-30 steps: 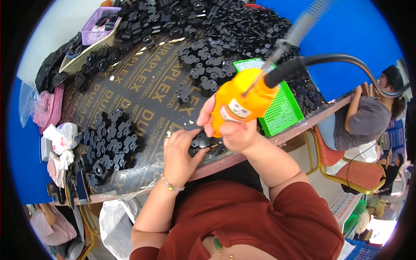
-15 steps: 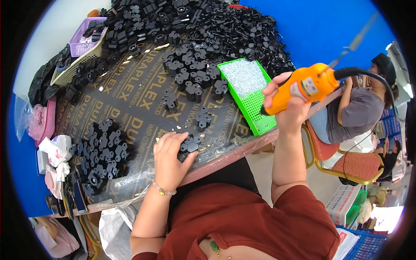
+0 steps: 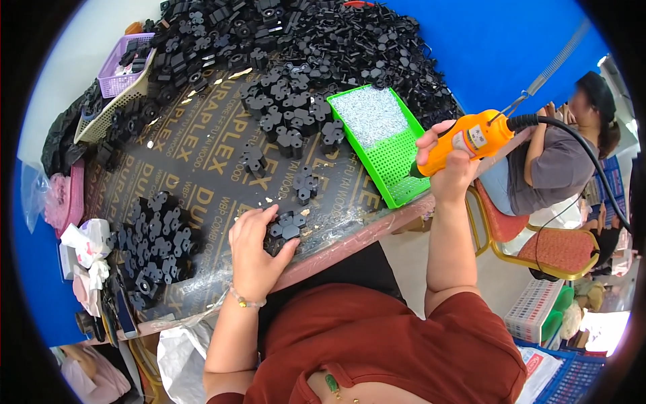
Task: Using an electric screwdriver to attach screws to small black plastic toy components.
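The right hand (image 3: 449,172) grips the driver (image 3: 464,143) near the tray (image 3: 396,175); a low swing could scatter its bits (image 3: 370,116). The left hand's (image 3: 256,257) wide grip could let the part (image 3: 289,227) slip.

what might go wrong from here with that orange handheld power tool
The right hand holds the orange handheld power tool apparently close to the green perforated plastic tray; a bump might spill its small silvery pieces. The left hand is open around a lobed black plastic part, so a slipping tool could nick that hand if used there. The tool's curving black cable might snag.
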### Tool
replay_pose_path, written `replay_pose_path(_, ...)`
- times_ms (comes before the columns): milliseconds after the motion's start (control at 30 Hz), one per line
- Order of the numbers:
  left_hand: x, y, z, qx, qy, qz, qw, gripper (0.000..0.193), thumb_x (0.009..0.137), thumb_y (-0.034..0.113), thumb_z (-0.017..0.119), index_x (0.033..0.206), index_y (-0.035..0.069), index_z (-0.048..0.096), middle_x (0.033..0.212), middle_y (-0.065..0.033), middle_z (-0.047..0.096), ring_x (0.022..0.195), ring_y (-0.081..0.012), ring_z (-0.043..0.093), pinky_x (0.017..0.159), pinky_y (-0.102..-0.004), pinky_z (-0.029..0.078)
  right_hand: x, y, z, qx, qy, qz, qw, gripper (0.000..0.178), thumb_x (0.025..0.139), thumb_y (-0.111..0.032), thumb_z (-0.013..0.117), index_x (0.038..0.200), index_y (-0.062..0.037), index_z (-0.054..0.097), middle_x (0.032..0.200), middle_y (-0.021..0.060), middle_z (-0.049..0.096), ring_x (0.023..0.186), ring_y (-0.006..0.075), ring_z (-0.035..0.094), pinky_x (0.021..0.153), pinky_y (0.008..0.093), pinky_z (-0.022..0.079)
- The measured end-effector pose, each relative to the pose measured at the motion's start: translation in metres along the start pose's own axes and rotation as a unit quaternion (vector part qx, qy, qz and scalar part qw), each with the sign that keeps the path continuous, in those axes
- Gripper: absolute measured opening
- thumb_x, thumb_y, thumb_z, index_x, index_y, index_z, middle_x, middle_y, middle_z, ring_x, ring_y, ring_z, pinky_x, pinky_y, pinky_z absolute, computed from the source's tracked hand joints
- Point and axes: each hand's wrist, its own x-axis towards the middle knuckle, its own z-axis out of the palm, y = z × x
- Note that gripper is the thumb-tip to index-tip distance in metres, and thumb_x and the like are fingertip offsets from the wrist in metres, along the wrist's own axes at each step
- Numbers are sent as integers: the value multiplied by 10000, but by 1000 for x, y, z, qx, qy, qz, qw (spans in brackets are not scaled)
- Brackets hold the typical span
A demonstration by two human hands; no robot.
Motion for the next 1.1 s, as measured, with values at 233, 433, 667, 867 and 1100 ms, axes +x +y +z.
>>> replay_pose_path(233,1,0,0,20,4,11,1000,550,650,182,825,1148,64,623,1092,-111,642,1130,-321,546,974,-426,378,-1,0,-1,11,10,4,1000,725,795,-656,655,1077,1,535,789,156,637,556,180,585,511,266,471)
replay_pose_path(433,0,-3,0,22,5,12,1000,525,661,207,820,1129,61,633,1081,-116,646,1126,-321,547,967,-427,379,2,-11,-1,55,12,14,998,670,817,-613,645,1070,-3,532,791,175,628,565,201,586,526,281,478)
replay_pose_path(667,-2,-7,2,13,14,23,1000,504,676,247,824,1114,76,644,1059,-107,645,1119,-307,545,958,-423,378,-10,-63,73,257,-145,-84,952,707,794,-617,683,1048,23,523,853,217,655,606,209,630,551,284,542)
replay_pose_path(867,-4,-14,2,9,12,32,999,518,662,258,834,1126,108,663,1075,-89,636,1153,-311,521,975,-433,377,-25,-56,136,285,-282,67,914,829,739,-753,579,1049,12,505,852,186,647,619,181,631,571,280,543)
replay_pose_path(1100,-2,-12,1,-9,25,23,999,508,663,262,830,1117,105,662,1089,-86,626,1160,-311,512,985,-447,374,-27,-40,156,294,-313,73,900,807,736,-768,556,1039,-22,496,844,164,640,606,153,621,563,253,537)
